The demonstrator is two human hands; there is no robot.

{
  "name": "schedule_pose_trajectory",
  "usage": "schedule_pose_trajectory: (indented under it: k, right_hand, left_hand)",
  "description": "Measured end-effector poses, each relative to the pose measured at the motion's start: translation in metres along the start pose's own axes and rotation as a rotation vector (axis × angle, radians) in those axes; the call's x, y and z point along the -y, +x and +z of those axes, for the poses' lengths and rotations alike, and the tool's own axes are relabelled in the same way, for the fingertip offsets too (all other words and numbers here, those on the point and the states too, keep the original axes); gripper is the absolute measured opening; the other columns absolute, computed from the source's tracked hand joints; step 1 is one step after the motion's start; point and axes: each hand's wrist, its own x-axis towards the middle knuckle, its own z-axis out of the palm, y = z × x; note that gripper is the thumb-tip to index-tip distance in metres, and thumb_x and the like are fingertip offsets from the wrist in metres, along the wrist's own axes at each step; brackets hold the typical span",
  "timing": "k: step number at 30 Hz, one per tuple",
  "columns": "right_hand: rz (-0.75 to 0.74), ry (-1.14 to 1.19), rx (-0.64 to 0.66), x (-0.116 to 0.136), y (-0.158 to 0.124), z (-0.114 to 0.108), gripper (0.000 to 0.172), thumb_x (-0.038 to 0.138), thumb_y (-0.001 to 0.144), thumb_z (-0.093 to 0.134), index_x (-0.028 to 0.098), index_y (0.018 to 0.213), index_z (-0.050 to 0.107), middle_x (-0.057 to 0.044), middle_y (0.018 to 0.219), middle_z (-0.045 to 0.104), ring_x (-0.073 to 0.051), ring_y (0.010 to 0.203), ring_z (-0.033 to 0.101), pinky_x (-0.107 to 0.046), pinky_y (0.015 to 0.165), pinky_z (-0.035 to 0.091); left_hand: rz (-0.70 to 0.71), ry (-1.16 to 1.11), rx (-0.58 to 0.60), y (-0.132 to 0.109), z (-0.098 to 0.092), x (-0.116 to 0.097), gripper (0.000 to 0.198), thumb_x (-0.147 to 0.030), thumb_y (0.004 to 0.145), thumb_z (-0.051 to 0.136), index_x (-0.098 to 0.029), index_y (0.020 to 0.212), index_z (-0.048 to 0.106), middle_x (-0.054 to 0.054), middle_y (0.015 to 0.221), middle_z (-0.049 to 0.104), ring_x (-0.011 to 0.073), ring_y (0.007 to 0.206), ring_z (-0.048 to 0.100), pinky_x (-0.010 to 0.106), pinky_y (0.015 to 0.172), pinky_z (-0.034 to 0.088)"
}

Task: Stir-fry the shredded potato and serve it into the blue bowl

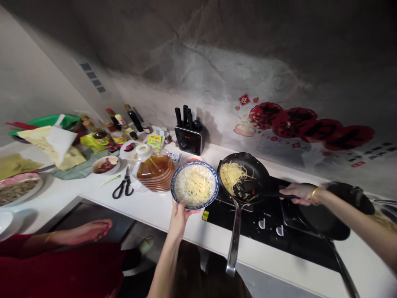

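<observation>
My left hand (180, 213) grips the near rim of a blue-rimmed bowl (194, 185) of pale shredded potato, tilted beside a black frying pan (243, 177) on the stove. The pan holds a pile of the same shreds and its long metal handle points toward me. My right hand (300, 193), with a gold bangle at the wrist, is closed on the dark handle of a utensil (273, 193) that reaches into the pan.
A second dark pan (325, 219) sits on the black hob (273, 227) at right. A jug of oil (155, 169), scissors (124, 187), a knife block (189, 136), sauce bottles and dishes crowd the white counter. Another person's arm in red (77, 234) is at lower left.
</observation>
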Motion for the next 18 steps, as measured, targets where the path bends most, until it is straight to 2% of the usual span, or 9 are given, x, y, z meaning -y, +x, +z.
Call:
schedule_pose_trajectory:
  k: [1, 3, 6, 8, 10, 13, 18]
  right_hand:
    - [0.139, 0.091, 0.16, -0.001, -0.003, 0.019, 0.04, 0.054, 0.068, 0.065, 0.014, 0.07, 0.065, 0.005, 0.035, 0.042, -0.002, 0.024, 0.022, -0.016, 0.028, 0.011]
    - [0.257, 0.255, 0.266, -0.003, -0.008, 0.057, 0.041, 0.055, 0.076, 0.057, 0.015, 0.079, 0.063, 0.007, 0.039, 0.041, 0.0, 0.026, 0.018, -0.015, 0.029, 0.008]
    - [0.219, 0.489, 0.179, -0.007, -0.006, 0.105, 0.038, 0.053, 0.079, 0.054, 0.016, 0.079, 0.058, 0.008, 0.043, 0.04, 0.0, 0.028, 0.018, -0.015, 0.03, 0.006]
    - [0.181, 0.607, 0.115, -0.007, -0.001, 0.127, 0.036, 0.052, 0.078, 0.054, 0.016, 0.077, 0.056, 0.009, 0.044, 0.04, 0.0, 0.028, 0.019, -0.015, 0.03, 0.007]
    - [0.16, 0.686, 0.05, -0.006, 0.003, 0.14, 0.035, 0.051, 0.076, 0.056, 0.016, 0.076, 0.054, 0.009, 0.044, 0.04, 0.0, 0.028, 0.02, -0.015, 0.031, 0.008]
    - [0.146, 0.729, -0.008, -0.011, 0.001, 0.145, 0.036, 0.052, 0.073, 0.059, 0.016, 0.076, 0.054, 0.009, 0.043, 0.04, 0.0, 0.028, 0.02, -0.015, 0.031, 0.008]
    - [0.125, 0.766, -0.019, -0.039, -0.018, 0.147, 0.044, 0.06, 0.068, 0.062, 0.018, 0.078, 0.054, 0.01, 0.044, 0.039, -0.001, 0.029, 0.019, -0.016, 0.032, 0.008]
  left_hand:
    - [-0.004, 0.003, 0.0, 0.002, -0.001, -0.001, 0.065, -0.027, 0.082, 0.053, -0.032, 0.141, 0.026, 0.009, 0.139, 0.044, 0.0196, 0.094, 0.062, 0.028, 0.062, 0.059]
    - [-0.012, 0.012, 0.012, 0.007, -0.003, -0.003, 0.065, -0.027, 0.083, 0.053, -0.031, 0.141, 0.025, 0.011, 0.138, 0.044, 0.0201, 0.093, 0.063, 0.029, 0.063, 0.059]
    - [-0.009, 0.032, 0.046, 0.015, -0.003, -0.004, 0.065, -0.03, 0.083, 0.053, -0.03, 0.141, 0.025, 0.012, 0.137, 0.044, 0.0204, 0.093, 0.063, 0.031, 0.064, 0.059]
    - [0.0, 0.039, 0.068, 0.018, -0.002, -0.004, 0.064, -0.031, 0.083, 0.053, -0.029, 0.141, 0.025, 0.012, 0.137, 0.044, 0.0202, 0.092, 0.063, 0.032, 0.064, 0.059]
    - [0.005, 0.045, 0.089, 0.02, 0.0, -0.005, 0.063, -0.032, 0.084, 0.052, -0.029, 0.141, 0.025, 0.012, 0.137, 0.044, 0.0195, 0.091, 0.063, 0.032, 0.065, 0.059]
    - [-0.012, 0.055, 0.117, 0.02, 0.004, -0.004, 0.064, -0.031, 0.084, 0.052, -0.03, 0.142, 0.024, 0.012, 0.136, 0.045, 0.0182, 0.086, 0.064, 0.032, 0.065, 0.059]
    - [-0.02, 0.079, 0.134, 0.024, 0.009, 0.001, 0.068, -0.033, 0.086, 0.051, -0.034, 0.144, 0.016, 0.013, 0.138, 0.042, 0.0188, 0.084, 0.066, 0.032, 0.061, 0.059]
